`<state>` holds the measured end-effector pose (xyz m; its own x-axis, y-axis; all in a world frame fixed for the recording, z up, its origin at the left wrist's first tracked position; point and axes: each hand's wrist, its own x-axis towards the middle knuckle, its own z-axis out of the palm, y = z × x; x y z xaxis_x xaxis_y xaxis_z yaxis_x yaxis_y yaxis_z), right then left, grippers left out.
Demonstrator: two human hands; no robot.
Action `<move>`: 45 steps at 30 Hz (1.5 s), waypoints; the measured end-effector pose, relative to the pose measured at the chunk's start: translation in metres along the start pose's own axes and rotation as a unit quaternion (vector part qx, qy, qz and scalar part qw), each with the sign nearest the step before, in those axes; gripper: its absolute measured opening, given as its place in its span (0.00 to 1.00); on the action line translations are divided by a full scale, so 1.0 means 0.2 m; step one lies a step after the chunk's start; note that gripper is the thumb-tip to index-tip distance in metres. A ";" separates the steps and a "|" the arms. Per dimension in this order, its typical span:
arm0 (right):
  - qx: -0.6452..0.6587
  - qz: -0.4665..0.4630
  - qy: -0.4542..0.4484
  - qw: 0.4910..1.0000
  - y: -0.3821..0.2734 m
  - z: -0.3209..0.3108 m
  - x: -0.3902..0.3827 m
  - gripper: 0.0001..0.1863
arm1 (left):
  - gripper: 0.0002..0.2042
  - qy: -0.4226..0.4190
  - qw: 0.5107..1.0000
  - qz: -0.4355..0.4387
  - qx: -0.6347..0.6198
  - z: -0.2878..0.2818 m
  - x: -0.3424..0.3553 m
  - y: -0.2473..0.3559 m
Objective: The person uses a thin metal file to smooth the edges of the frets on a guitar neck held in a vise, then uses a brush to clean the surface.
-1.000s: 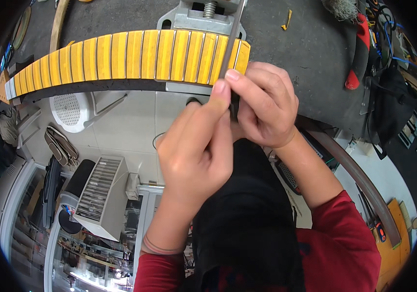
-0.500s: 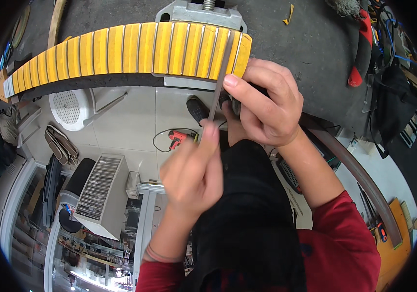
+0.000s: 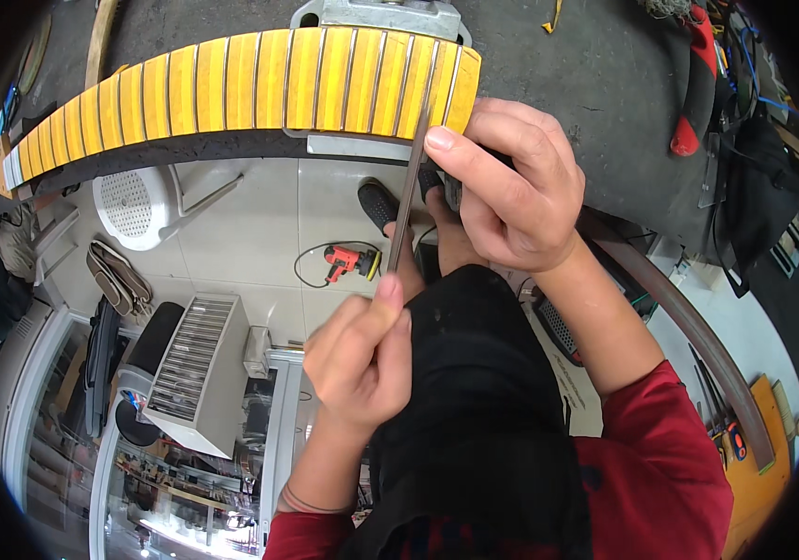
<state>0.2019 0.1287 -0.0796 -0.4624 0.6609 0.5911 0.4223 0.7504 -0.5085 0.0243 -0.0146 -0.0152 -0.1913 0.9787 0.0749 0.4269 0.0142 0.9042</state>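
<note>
Across a yellow-taped, metal-fretted neck (image 3: 273, 79) lies a slim grey metal file (image 3: 406, 201), my left hand (image 3: 357, 359) clamped on it; my right hand (image 3: 528, 191) touches it, seemingly for steadiness, its grip unclear.

The left hand (image 3: 359, 359) grips a slim file (image 3: 407, 201) reaching the yellow-striped fretboard (image 3: 273, 79).

metal tool (image 3: 406, 210) w/ dull sheen, matt yel. tape (image 3: 273, 79), shiny metal frets (image 3: 319, 79), wht plastic stool (image 3: 136, 207)
</note>
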 end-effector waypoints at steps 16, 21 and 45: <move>-0.009 -0.009 0.007 1.000 0.01 0.00 -0.01 0.35 | 0.21 0.011 0.995 0.038 0.090 0.12 0.22 -0.03; 0.000 -0.017 0.002 1.000 0.00 0.00 -0.01 0.36 | 0.14 -0.016 0.997 0.032 0.070 0.01 -0.09 -0.08; -0.010 -0.026 0.006 1.000 0.01 0.00 -0.03 0.32 | 0.19 0.022 0.999 0.031 -0.014 0.04 0.01 -0.06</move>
<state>0.2042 0.1265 -0.0839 -0.4752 0.6212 0.6231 0.4145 0.7827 -0.4643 0.0256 -0.0103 -0.0301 -0.2040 0.9675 0.1493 0.4135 -0.0531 0.9089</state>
